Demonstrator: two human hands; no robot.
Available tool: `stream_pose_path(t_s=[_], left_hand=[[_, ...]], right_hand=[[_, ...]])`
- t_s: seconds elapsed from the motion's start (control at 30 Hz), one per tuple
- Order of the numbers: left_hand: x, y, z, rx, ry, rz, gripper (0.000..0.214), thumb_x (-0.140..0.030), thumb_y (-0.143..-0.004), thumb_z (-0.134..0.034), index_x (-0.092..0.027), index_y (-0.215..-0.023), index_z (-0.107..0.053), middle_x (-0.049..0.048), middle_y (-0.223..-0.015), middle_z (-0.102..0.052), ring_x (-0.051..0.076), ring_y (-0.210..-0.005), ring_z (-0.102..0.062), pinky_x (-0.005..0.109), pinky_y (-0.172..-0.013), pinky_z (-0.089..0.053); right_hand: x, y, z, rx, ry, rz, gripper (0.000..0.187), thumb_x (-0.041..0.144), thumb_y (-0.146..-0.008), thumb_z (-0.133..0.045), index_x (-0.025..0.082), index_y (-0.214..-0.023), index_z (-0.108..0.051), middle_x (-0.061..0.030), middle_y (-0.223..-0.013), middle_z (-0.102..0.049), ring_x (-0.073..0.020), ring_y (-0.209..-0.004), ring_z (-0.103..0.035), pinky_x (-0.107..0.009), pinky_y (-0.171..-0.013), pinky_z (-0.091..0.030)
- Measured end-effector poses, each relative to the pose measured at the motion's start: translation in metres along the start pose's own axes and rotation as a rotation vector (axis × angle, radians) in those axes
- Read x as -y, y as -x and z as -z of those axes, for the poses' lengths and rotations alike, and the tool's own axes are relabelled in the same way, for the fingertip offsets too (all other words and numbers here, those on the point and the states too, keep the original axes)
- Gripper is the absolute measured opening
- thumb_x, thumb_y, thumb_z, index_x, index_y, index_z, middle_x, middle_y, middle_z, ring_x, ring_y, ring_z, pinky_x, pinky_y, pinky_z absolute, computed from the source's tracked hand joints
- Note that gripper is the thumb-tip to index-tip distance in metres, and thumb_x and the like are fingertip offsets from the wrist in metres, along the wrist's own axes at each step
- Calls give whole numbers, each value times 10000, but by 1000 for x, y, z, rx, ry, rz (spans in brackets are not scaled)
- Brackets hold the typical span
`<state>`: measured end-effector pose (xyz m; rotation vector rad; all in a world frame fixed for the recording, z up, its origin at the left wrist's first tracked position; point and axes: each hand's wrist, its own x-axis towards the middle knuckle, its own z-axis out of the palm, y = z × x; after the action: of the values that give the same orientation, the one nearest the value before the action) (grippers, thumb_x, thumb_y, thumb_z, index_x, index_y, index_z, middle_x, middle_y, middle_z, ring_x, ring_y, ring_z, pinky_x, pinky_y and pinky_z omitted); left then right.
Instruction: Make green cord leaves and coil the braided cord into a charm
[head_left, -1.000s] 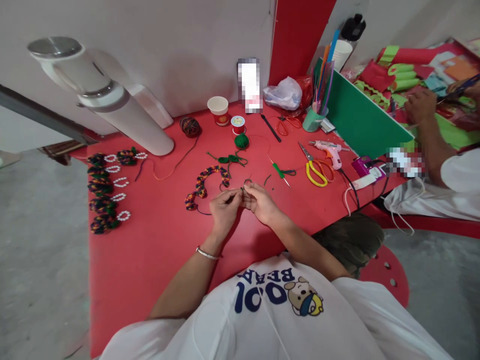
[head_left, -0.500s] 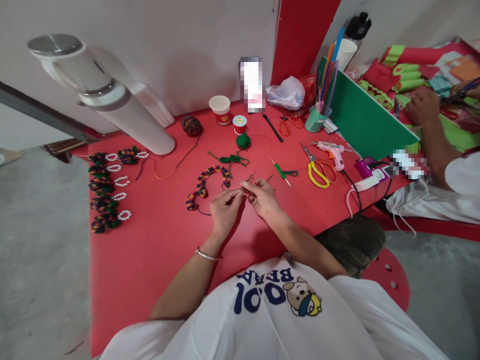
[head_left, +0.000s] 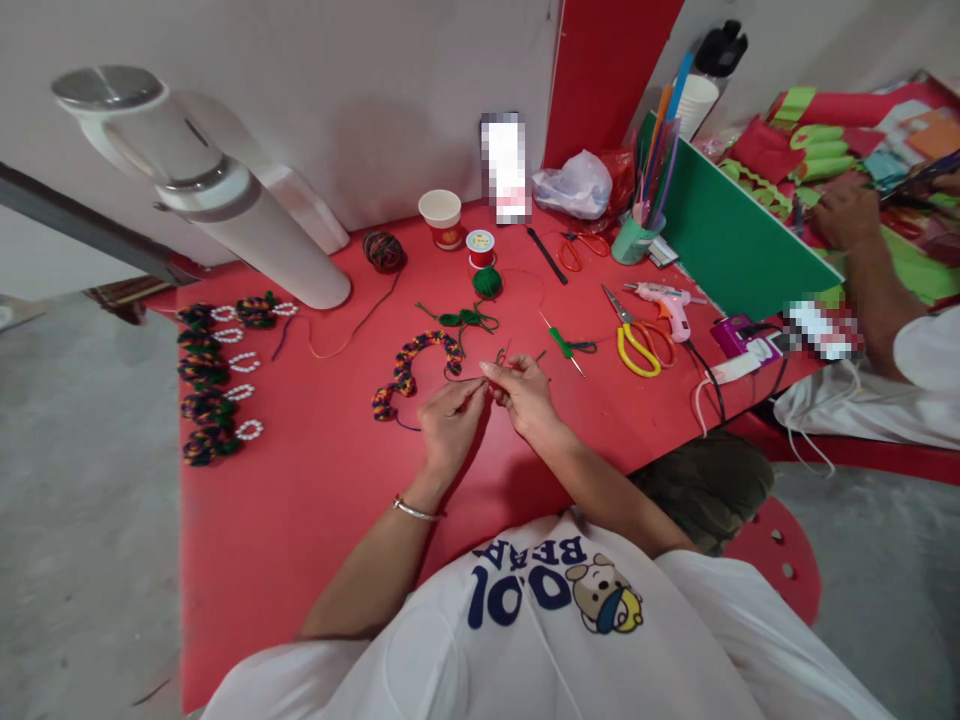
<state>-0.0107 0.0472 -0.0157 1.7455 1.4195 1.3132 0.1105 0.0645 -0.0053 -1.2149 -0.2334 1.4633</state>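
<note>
My left hand (head_left: 450, 425) is closed in a pinch over the table, just right of a curled crocheted strip (head_left: 409, 362) in orange and dark yarn. A dark yarn tail (head_left: 457, 378) runs from the strip to its fingertips. My right hand (head_left: 527, 395) meets it fingertip to fingertip, also pinching, and a thin red thread (head_left: 508, 345) sticks up by its fingers. Whatever lies right between the fingertips is too small to make out. Beyond the hands are green crocheted leaves (head_left: 461, 318), a green yarn ball (head_left: 487, 282) and a green-handled crochet hook (head_left: 561, 342).
Finished yarn pieces (head_left: 202, 372) and white bead rings (head_left: 241, 362) line the red table's left side. A tall white flask (head_left: 259, 225), paper cup (head_left: 440, 218) and thread spool (head_left: 481, 248) stand behind. Scissors (head_left: 637, 345) and a pink glue gun (head_left: 671, 305) lie right, near a co-worker's hand (head_left: 847, 212).
Both hands stay together at nearly the same spot; the left fingertips have shifted very slightly. The camera view has moved a little.
</note>
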Motion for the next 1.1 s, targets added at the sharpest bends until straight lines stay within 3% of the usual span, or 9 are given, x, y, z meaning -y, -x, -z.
stream_pose_path(t_s=[0.13,0.27,0.47,0.6,0.67,0.83,0.97,1.1], left_hand=[[2,1,-1,-7,2,9,169,-281,-890,-700,-226,-891,-859,56,-833,-821,186,-694,-750,307,-693,-598],[5,1,-2,-18,8,38,169,-267,-886,-692,-227,-893,-856,70,-870,-830,213,-745,-778,329,-725,-613],[6,0,0,58,5,64,185,-249,-893,-667,-223,-863,-848,33,-785,-813,186,-674,-752,284,-671,-585],[1,-1,0,51,61,88,202,-278,-898,-656,-210,-851,-840,33,-762,-805,179,-658,-745,264,-641,-574],[-1,-1,0,29,65,97,203,-291,-899,-659,-202,-858,-837,39,-779,-810,178,-663,-744,258,-632,-571],[-3,-1,-1,72,70,88,222,-282,-907,-637,-187,-851,-830,20,-738,-796,155,-609,-712,234,-586,-537],[0,1,0,74,63,102,214,-289,-913,-648,-190,-898,-837,37,-802,-816,168,-657,-738,251,-627,-560],[2,3,-1,62,39,88,200,-292,-913,-666,-204,-928,-845,62,-860,-829,191,-701,-764,285,-670,-587]], right_hand=[[-3,0,-1,1,2,21,675,351,-443,-964,258,-872,-451,108,-615,-625,-75,-460,-534,-190,-432,-362],[-5,0,-1,14,20,43,652,370,-458,-956,254,-855,-453,111,-602,-607,-72,-436,-519,-192,-413,-334],[-6,1,-3,43,52,67,623,417,-483,-959,252,-786,-441,129,-542,-535,-64,-410,-471,-188,-384,-305],[-3,8,2,88,109,20,571,508,-546,-946,232,-766,-497,110,-581,-558,-52,-416,-457,-183,-387,-378],[-2,13,6,133,118,-36,551,540,-574,-935,223,-780,-535,77,-664,-624,-66,-471,-518,-190,-409,-437],[-3,21,11,253,-93,-141,531,350,-528,-976,226,-769,-519,65,-685,-679,-118,-637,-652,-241,-594,-581],[-1,16,10,233,-178,-163,463,237,-578,-933,230,-776,-514,21,-766,-761,-123,-659,-678,-205,-571,-539],[-1,8,8,118,-133,-94,485,210,-560,-923,242,-797,-501,11,-750,-770,-127,-607,-667,-171,-472,-431]])
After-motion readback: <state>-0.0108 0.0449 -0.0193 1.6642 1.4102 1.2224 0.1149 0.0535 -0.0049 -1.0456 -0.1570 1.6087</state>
